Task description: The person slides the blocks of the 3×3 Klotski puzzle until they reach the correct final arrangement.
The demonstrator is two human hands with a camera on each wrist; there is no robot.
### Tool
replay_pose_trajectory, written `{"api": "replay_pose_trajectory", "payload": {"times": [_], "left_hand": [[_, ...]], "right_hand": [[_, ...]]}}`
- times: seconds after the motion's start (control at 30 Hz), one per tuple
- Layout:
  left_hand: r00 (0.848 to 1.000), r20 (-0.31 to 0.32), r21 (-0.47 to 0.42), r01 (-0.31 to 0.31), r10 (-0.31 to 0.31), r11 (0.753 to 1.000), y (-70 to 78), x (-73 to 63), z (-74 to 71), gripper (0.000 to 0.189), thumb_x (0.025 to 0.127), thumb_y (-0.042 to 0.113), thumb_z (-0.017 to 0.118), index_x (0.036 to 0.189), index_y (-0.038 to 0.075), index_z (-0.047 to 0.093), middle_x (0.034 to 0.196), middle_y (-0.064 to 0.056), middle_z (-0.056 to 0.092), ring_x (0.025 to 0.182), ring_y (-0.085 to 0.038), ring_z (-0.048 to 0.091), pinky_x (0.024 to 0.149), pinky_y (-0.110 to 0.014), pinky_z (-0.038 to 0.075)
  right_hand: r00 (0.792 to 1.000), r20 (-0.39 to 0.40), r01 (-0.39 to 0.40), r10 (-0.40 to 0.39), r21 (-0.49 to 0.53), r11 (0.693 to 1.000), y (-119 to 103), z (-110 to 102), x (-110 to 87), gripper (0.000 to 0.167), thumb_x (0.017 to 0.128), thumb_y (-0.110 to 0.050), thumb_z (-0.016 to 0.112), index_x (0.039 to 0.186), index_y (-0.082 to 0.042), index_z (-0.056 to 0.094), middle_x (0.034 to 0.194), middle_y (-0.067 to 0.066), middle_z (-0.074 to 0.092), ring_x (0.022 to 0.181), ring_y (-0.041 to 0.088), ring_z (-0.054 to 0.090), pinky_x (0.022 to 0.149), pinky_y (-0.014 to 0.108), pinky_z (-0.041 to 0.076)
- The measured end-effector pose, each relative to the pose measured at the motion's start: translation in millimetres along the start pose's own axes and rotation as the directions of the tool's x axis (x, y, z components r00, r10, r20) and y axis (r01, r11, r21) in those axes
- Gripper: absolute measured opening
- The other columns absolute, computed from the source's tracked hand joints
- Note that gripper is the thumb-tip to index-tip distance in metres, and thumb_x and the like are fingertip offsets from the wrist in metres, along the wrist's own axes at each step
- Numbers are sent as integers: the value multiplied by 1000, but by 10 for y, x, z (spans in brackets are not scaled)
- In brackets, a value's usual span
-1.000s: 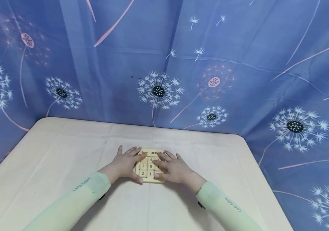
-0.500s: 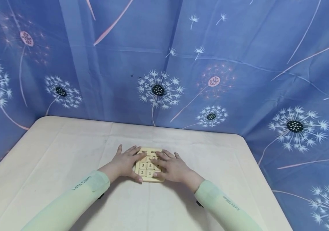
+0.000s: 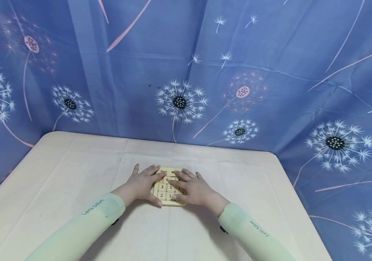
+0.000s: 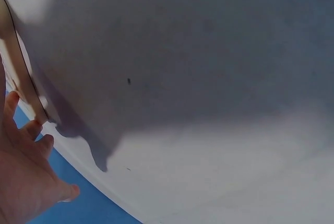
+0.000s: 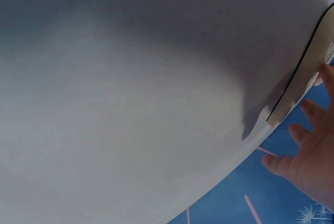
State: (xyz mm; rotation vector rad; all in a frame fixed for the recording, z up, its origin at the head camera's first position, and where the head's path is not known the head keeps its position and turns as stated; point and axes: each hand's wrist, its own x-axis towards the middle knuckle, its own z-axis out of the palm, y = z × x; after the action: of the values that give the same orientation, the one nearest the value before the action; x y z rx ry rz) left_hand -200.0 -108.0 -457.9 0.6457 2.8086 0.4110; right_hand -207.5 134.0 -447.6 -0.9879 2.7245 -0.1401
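A cream-yellow number slide puzzle point(image 3: 169, 204) lies on the table, its square tiles marked with black digits. At its left side my left hand point(image 3: 141, 185) spreads straight fingers, the index on the top strip and the thumb by the lower left corner. My right hand point(image 3: 199, 190) reaches over the right side; its index fingertip is at the 6 tile point(image 3: 166, 179) and its thumb is over the bottom row. Right-column tiles are largely hidden beneath those fingers. Both wrist views show the puzzle's side edge point(image 4: 23, 72) beside extended fingers.
A cream cloth covers the table point(image 3: 75, 174), which has rounded far corners. Blue curtain point(image 3: 133, 90) with dandelion prints hangs behind and along both sides. Pale green sleeves point(image 3: 81, 224) cover both forearms.
The 6 tile has slid left along the top row, with my right hand shifting slightly left. My left hand stays where it was at the puzzle's left side.
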Motion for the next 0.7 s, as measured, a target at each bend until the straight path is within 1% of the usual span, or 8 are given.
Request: {"api": "replay_pose_trajectory", "payload": {"times": [0.23,0.37,0.5,0.7], "left_hand": [[1000,8,9,6,-6,1000,-4,5,2,116,62,69,86,157,20,42,169,-15,31,158,-38,27,123,-78,8],[1000,13,6,12,-12,1000,-3,6,2,115,62,69,86,157,20,42,169,-15,30,158,-38,27,123,-78,8],[1000,10,13,9,-9,1000,-6,4,-3,115,62,69,86,157,20,42,169,-15,30,158,-38,27,123,-78,8],[1000,9,18,3,-3,1000,-6,5,-3,115,63,69,85,157,20,42,169,-15,31,157,-38,28,123,-78,9]], "right_hand": [[1000,17,-10,10,-8,1000,-16,34,46,61,99,-63,51,154,-36,46,170,2,30,159,34,25,123,71,26],[1000,15,-12,12,4,1000,-19,34,59,62,99,-63,53,154,-36,47,170,3,30,159,35,25,123,71,26],[1000,6,0,0,6,1000,-30,20,76,61,98,-63,53,153,-36,48,170,4,31,159,36,26,123,72,27],[1000,15,14,-14,0,1000,-54,11,95,60,99,-63,52,153,-36,48,170,3,31,159,34,25,123,72,27]]}}
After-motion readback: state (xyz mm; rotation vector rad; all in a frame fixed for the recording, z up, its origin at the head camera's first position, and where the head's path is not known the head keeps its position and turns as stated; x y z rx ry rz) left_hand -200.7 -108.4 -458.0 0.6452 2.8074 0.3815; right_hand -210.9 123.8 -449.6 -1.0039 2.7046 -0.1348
